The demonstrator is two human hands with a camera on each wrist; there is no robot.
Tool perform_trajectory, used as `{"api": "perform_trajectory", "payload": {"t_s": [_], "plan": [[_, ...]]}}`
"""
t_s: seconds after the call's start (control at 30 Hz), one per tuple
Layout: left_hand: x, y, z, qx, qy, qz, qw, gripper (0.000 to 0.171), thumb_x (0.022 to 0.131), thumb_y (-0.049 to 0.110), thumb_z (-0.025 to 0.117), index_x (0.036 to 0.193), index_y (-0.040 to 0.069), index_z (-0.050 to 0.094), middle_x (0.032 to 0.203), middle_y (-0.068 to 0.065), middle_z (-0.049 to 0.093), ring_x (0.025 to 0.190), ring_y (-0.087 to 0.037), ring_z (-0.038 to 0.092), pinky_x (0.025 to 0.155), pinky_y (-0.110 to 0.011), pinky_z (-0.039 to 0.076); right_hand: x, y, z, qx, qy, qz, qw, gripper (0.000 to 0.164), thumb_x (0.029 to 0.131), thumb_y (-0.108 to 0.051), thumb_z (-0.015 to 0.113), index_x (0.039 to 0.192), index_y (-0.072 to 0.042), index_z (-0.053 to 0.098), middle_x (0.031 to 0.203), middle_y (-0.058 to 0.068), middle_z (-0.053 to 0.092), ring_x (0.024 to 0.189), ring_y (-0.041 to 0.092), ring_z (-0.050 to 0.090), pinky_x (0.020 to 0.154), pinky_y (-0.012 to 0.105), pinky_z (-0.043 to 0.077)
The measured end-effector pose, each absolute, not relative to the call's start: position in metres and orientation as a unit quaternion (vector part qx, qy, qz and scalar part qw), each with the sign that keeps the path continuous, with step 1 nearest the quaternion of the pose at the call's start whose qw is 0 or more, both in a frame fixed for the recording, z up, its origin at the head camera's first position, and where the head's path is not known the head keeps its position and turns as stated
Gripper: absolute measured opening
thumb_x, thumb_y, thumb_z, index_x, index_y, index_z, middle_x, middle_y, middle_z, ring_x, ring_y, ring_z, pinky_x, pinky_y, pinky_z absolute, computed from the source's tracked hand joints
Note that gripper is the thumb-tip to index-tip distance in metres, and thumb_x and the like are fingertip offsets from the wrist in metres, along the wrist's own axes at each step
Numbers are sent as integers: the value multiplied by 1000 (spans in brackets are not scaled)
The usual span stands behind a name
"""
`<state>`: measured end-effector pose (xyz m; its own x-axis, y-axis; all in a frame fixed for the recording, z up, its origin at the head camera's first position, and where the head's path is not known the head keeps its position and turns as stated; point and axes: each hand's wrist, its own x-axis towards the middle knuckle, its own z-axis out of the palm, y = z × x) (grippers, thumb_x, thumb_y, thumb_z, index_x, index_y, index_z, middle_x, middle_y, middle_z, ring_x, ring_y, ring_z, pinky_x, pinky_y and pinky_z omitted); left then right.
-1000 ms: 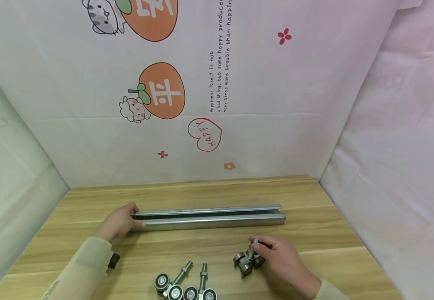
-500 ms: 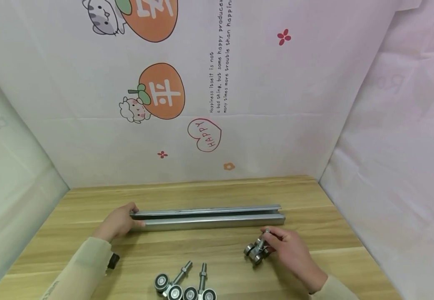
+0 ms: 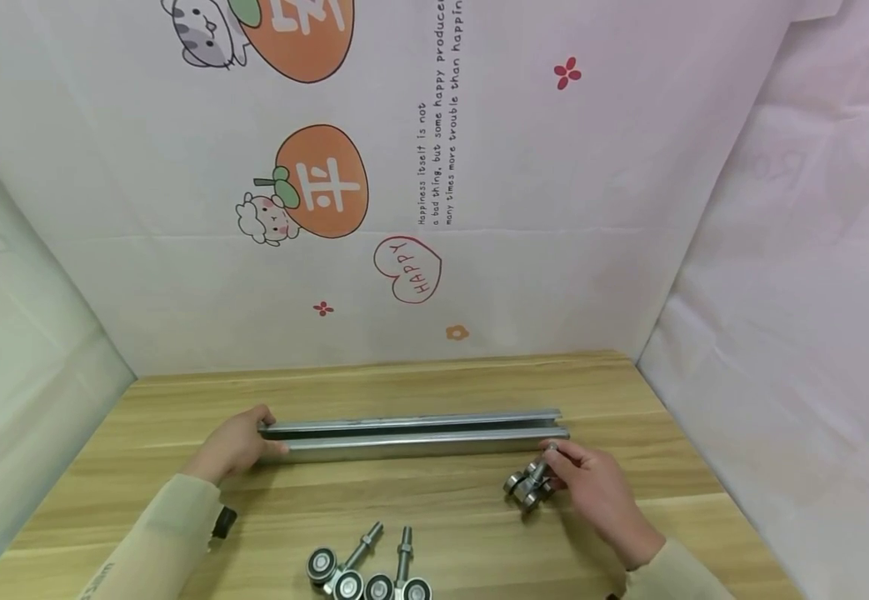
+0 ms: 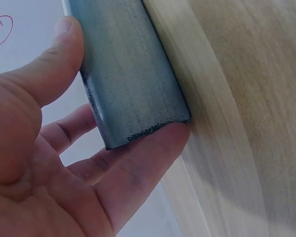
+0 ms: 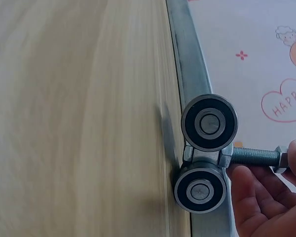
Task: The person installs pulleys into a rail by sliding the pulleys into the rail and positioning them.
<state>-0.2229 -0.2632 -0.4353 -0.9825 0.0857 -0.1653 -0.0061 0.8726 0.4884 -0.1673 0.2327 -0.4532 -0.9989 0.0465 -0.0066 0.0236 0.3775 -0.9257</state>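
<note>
I'm watching the left hand (image 3: 230, 446) gripping a metal rail (image 3: 415, 447) by one end. The right hand (image 3: 605, 497) is pinching a wheeled trolley (image 3: 530, 485) near the other.

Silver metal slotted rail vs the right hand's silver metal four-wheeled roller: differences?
The silver metal slotted rail is long and straight; the silver metal four-wheeled roller is compact. The left hand grips the rail's end; the right hand pinches the roller's threaded bolt. Both are silver metal.
</note>
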Motion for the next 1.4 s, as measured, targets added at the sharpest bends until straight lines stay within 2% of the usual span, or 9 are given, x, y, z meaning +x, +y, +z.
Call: {"api": "perform_trajectory", "payload": {"t_s": [0.23,0.47,0.8,1.03,1.2,1.3,1.4], "plan": [[-223,-264,-433,18,964,250,93,65,76,40,75,121,-1,51,118,-26,55,105,-42,52,84,-56,42,-179,246,-455,-29,-823,567,23,33,94,-24,58,119,-2,63,113,16,63,88,25,63,72,33,53],[-225,-265,-433,20,964,250,94,64,77,39,75,121,-1,52,117,-25,56,103,-39,53,83,-56,42,-189,262,-459,-43,-834,549,41,35,95,-28,57,121,-5,62,109,13,64,87,25,64,72,32,53],[-224,-264,-434,23,964,251,87,65,75,42,75,118,-1,53,115,-24,57,102,-39,54,82,-54,43,-196,278,-455,-43,-848,526,54,39,97,-27,52,125,0,57,111,18,63,87,28,64,72,32,53],[-224,-263,-436,27,964,250,86,63,76,41,75,119,0,53,117,-24,56,102,-39,54,82,-54,43,-202,295,-454,-53,-874,479,60,48,98,-41,46,129,-5,56,115,13,62,91,25,62,74,34,53],[-224,-263,-437,26,964,249,88,61,77,39,75,118,1,53,116,-24,57,100,-36,54,81,-53,43,-206,305,-454,-66,-887,451,67,51,96,-48,44,130,-11,57,109,11,64,89,24,62,67,32,51],[-225,-263,-437,28,964,248,89,58,77,37,75,117,1,53,115,-23,57,99,-35,55,80,-53,43,-207,310,-454,-68,-897,429,79,52,95,-50,44,129,-13,57,102,9,66,86,25,61,58,29,47],[-226,-263,-437,31,965,247,88,56,77,36,75,116,1,54,115,-23,58,99,-36,55,81,-53,43,-209,314,-456,-65,-907,405,93,51,95,-50,44,128,-14,58,94,8,67,81,24,60,55,29,44]]}}
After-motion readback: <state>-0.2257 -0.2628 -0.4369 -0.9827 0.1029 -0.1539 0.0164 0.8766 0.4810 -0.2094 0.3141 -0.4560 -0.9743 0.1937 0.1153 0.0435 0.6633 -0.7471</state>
